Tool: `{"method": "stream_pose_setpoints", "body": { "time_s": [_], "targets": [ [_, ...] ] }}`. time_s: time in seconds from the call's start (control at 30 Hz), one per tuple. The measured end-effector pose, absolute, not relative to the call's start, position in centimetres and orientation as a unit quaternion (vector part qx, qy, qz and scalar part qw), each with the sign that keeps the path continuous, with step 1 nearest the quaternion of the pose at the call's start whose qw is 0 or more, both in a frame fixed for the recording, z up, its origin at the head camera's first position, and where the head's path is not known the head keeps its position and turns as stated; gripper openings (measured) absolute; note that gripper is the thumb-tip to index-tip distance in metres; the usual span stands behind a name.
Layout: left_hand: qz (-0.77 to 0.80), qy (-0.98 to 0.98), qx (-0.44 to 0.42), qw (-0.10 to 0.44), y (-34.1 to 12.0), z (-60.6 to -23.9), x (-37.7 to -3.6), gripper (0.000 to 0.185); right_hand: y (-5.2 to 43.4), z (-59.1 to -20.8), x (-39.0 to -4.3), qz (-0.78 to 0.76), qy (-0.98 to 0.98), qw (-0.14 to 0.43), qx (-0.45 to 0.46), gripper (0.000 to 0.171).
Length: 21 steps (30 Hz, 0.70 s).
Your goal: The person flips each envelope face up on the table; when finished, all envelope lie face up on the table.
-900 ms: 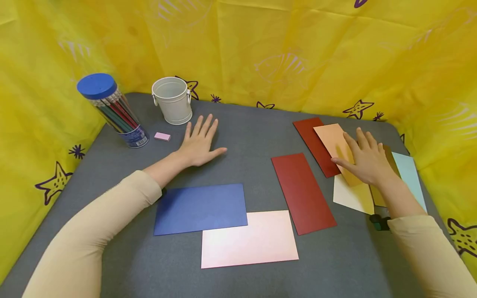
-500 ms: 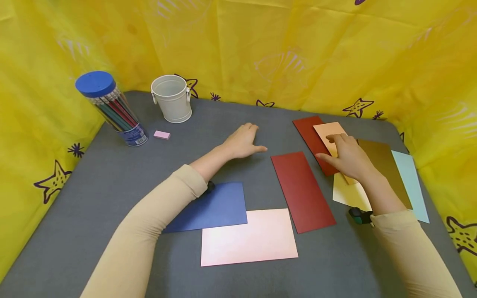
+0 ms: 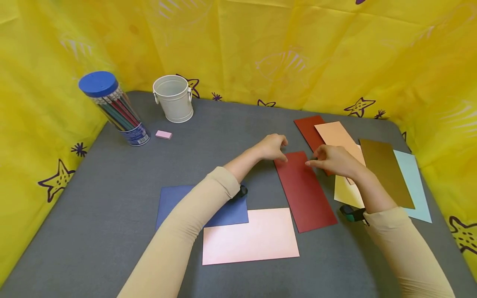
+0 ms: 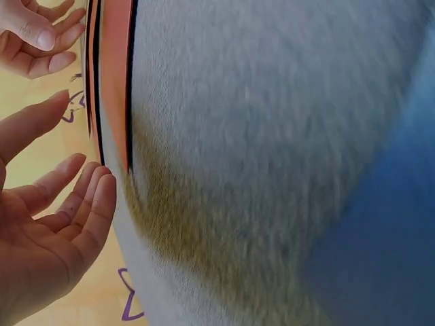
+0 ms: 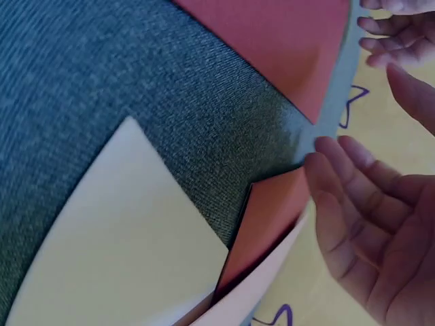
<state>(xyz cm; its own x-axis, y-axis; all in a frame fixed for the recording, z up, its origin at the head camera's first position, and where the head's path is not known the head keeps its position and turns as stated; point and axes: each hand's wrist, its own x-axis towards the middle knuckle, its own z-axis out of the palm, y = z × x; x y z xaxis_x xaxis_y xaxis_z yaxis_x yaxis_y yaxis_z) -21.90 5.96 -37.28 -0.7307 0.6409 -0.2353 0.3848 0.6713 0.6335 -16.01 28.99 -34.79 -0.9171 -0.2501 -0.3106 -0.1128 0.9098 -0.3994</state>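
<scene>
In the head view, my left hand (image 3: 271,147) is at the far left corner of a red rectangular card (image 3: 307,194), fingers loosely bent and holding nothing. Across the card's upper right side hovers my right hand (image 3: 334,160), its fingers bent and nothing gripped. The two hands face each other, as the left wrist view also shows. Under and beside the right hand lie a peach card (image 3: 340,134), a second red card (image 3: 310,129) and a cream card (image 3: 344,192). Whether any fingertip touches the red card cannot be told.
A blue card (image 3: 173,203) overlaps a pale pink card (image 3: 253,242) in front. To the right lie a brown card (image 3: 387,174) and a light blue card (image 3: 413,182). At the back left stand a pencil tub (image 3: 121,111), a white bucket (image 3: 174,101) and a pink eraser (image 3: 163,134).
My left hand has swept right from beside the bucket to the red card, its spread fingers now bent. My right hand has moved left off the peach card toward the same red card.
</scene>
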Motion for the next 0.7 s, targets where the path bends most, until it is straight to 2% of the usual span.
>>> {"method": "stream_pose_setpoints", "body": {
  "time_s": [0.1,0.33,0.7],
  "targets": [
    [0.276,0.886,0.288,0.238,6.4,-37.6,-21.7,0.062,29.0,-35.0,-16.0,-0.175,0.959,0.203,-0.095,0.046],
    [0.253,0.902,0.261,0.233,6.5,-38.2,-20.8,0.065,29.1,-35.5,-15.6,-0.161,0.947,0.264,-0.084,0.047],
    [0.238,0.916,0.247,0.209,6.5,-38.9,-20.6,0.060,29.1,-36.3,-15.6,-0.165,0.945,0.264,-0.099,0.036]
  ]
}}
